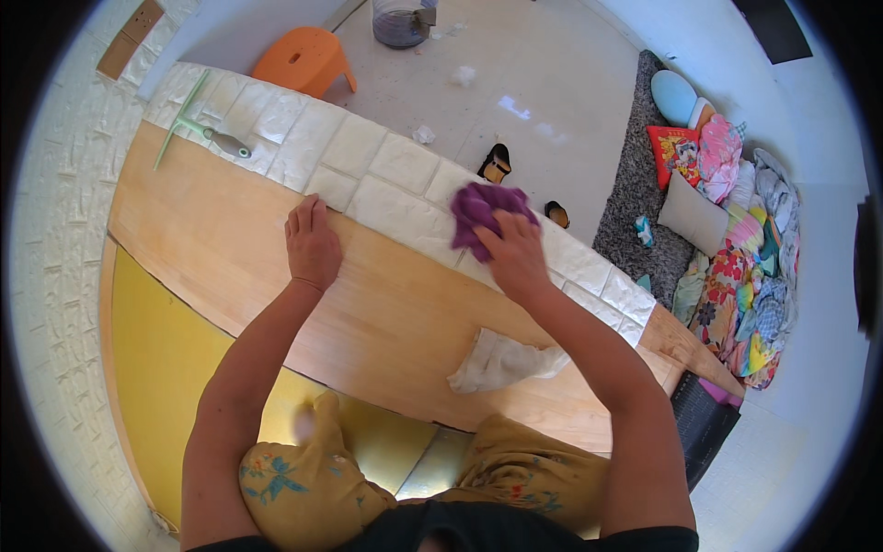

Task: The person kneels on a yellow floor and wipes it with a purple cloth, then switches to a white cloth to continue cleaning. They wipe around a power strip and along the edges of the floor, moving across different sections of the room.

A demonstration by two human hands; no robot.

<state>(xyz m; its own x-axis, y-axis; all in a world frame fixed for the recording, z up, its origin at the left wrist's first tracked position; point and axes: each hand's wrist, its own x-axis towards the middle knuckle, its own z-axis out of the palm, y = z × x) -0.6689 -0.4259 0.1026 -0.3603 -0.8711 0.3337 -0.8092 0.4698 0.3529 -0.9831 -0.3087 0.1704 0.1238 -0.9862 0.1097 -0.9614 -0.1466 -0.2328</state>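
Observation:
My right hand (514, 252) grips a bunched purple cloth (476, 214) against the white brick-pattern panel (403, 159) at the far side. My left hand (312, 241) rests on the wooden board (227, 210), its curled fingers at the seam where wood meets the white panel. Nothing shows in that hand, though its palm side is hidden. A crumpled white cloth (500, 362) lies on the wood near my right forearm. At the far left end, a green squeegee (207, 131) with a grey handle lies across the panel and the wood.
Yellow sheeting (165, 331) lies under my knees. Beyond the panel are an orange plastic stool (303, 58), a bucket-like container (400, 24), a shoe (495, 164) and white scraps. A grey rug (628, 172) bears pillows and piled bedding (738, 290). A black slatted item (703, 421) stands right.

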